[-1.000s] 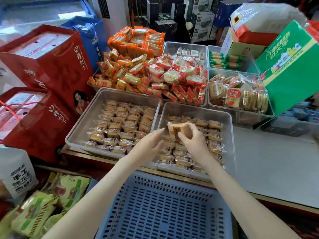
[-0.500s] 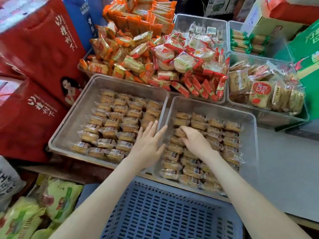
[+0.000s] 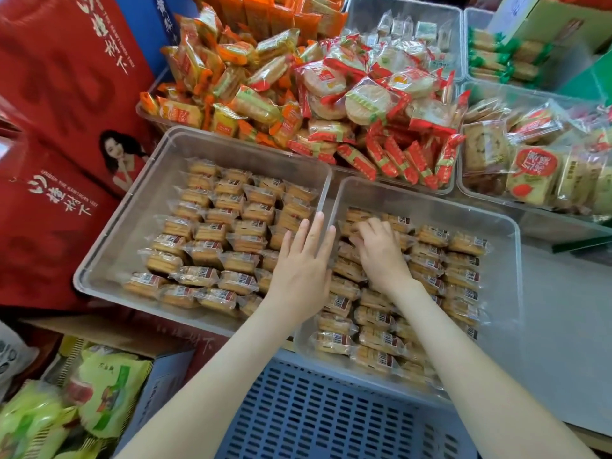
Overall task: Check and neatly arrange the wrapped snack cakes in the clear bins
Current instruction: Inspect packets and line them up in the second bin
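Left hand point(image 3: 303, 270) spread flat and empty across the shared rims of two clear bins point(image 3: 172, 150), likely steadying them. Right hand point(image 3: 381, 253) curled onto a wrapped snack cake point(image 3: 356, 215) near the right bin's far-left corner, seemingly tucking it into its row.

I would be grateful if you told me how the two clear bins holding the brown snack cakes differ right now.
The left bin has bare floor along its left and far sides; the right bin is filled closer to its walls. The left hand lies flat and open over the left bin's right edge, while the right hand curls down onto cakes inside the right bin. Both hold rows of the same wrapped snack cakes.
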The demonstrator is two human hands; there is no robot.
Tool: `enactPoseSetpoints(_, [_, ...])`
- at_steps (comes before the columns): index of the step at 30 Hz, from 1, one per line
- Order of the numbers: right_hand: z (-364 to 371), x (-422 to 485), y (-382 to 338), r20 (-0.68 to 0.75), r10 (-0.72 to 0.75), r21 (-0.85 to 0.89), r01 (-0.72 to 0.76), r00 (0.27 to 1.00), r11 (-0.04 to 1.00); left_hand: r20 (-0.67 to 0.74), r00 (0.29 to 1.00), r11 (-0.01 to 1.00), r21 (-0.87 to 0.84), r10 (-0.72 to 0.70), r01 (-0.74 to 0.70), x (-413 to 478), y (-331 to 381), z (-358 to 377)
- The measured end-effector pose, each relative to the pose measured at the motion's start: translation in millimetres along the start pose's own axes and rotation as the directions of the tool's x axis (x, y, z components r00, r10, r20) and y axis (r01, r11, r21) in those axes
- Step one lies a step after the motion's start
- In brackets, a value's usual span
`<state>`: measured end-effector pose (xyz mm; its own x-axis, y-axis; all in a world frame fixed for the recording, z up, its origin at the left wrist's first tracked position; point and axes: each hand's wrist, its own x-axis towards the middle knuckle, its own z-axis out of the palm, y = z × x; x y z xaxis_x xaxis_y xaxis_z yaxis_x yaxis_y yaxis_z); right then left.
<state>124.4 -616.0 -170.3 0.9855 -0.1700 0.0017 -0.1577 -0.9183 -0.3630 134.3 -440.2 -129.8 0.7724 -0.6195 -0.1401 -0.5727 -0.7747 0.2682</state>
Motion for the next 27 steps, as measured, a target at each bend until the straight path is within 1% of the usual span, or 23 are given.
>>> enactPoseSetpoints(1, [-1.2, 1.5, 2.5, -0.044, 0.011, -0.030, -0.012, 0.999, 0.999, -0.006, 1.000, 1.000, -0.002, 0.002, -0.002, -0.2, -0.1, -0.4])
enactPoseSetpoints(2, [-2.4, 3.6, 4.1, -0.046, 0.027, -0.069, -0.030, 0.999, 0.997, -0.001, 1.000, 1.000, -0.001, 0.003, -0.003, 0.0, -0.5, -0.3])
enactPoseSetpoints(4, [-3.8, 9.9, 4.7, 0.012, 0.042, -0.138, -0.040, 0.999, 0.990, 0.012, 1.000, 1.000, -0.005, 0.000, 0.000, -0.1, -0.8, -0.7])
enactPoseSetpoints(5, [-4.2, 13.1, 4.3, 0.017, 0.040, -0.156, -0.037, 0.999, 0.987, 0.011, 1.000, 1.000, -0.010, -0.001, 0.001, -0.2, -0.7, -0.9])
enactPoseSetpoints(8, [-3.5, 18.2, 1.0, -0.010, 0.028, -0.179, -0.029, 1.000, 0.983, -0.001, 1.000, 1.000, -0.018, -0.004, 0.004, -1.1, -0.7, -1.1])
enactPoseSetpoints(10, [-4.3, 16.7, -2.2, -0.036, 0.016, -0.151, -0.021, 0.999, 0.988, 0.000, 1.000, 1.000, -0.015, -0.008, 0.008, -1.0, -1.5, -0.5])
enactPoseSetpoints(12, [-10.3, 11.1, -6.7, -0.102, 0.017, -0.051, -0.022, 0.995, 0.998, -0.012, 1.000, 1.000, -0.013, -0.010, 0.009, -0.9, -1.0, 0.0])
enactPoseSetpoints(14, [-25.4, 0.5, -13.8, -0.179, 0.089, 0.154, -0.062, 0.980, 0.986, -0.030, 0.999, 1.000, -0.018, -0.014, 0.013, -0.8, -0.8, -0.2])
enactPoseSetpoints(17, [-62.6, -20.6, -25.7, -0.237, 0.235, 0.455, -0.106, 0.943, 0.884, -0.028, 1.000, 1.000, 0.026, -0.012, 0.012, -2.2, -0.7, -2.9])
enactPoseSetpoints(19, [-90.7, -38.9, -32.8, -0.247, 0.335, 0.584, -0.136, 0.909, 0.800, -0.057, 0.998, 0.999, 0.041, 0.009, -0.007, -7.8, 1.0, -6.6])
enactPoseSetpoints(20, [-104.0, -49.7, -36.7, -0.243, 0.371, 0.628, -0.146, 0.896, 0.764, -0.091, 0.996, 1.000, 0.007, 0.002, -0.002, -11.8, 2.6, -9.2])
enactPoseSetpoints(21, [-114.6, -60.7, -39.9, -0.230, 0.389, 0.661, -0.150, 0.892, 0.735, -0.124, 0.992, 0.998, -0.067, -0.030, 0.022, -15.9, 5.6, -12.9])
enactPoseSetpoints(22, [-122.9, -71.6, -42.8, -0.204, 0.396, 0.689, -0.156, 0.895, 0.708, -0.140, 0.987, 0.983, -0.176, -0.074, 0.049, -20.8, 11.6, -20.0])
enactPoseSetpoints(23, [-129.8, -82.5, -46.2, -0.176, 0.399, 0.718, -0.160, 0.900, 0.677, -0.142, 0.984, 0.947, -0.316, -0.109, 0.059, -26.4, 20.1, -29.9])
enactPoseSetpoints(24, [-135.2, -93.4, -49.2, -0.145, 0.405, 0.753, -0.165, 0.903, 0.637, -0.132, 0.983, 0.879, -0.473, -0.126, 0.049, -33.6, 29.2, -41.0])
enactPoseSetpoints(25, [-139.6, -103.7, -52.6, -0.120, 0.416, 0.792, -0.166, 0.901, 0.588, -0.107, 0.984, 0.760, -0.649, -0.140, 0.038, -42.8, 38.9, -52.3])
enactPoseSetpoints(26, [-143.7, -113.9, -56.4, -0.105, 0.430, 0.825, -0.163, 0.896, 0.541, -0.064, 0.986, 0.599, -0.799, -0.151, 0.040, -54.4, 49.0, -64.1])
enactPoseSetpoints(27, [-147.6, -124.1, -60.9, -0.099, 0.446, 0.850, -0.157, 0.889, 0.503, -0.035, 0.986, 0.461, -0.886, -0.164, 0.045, -66.7, 57.0, -73.9])
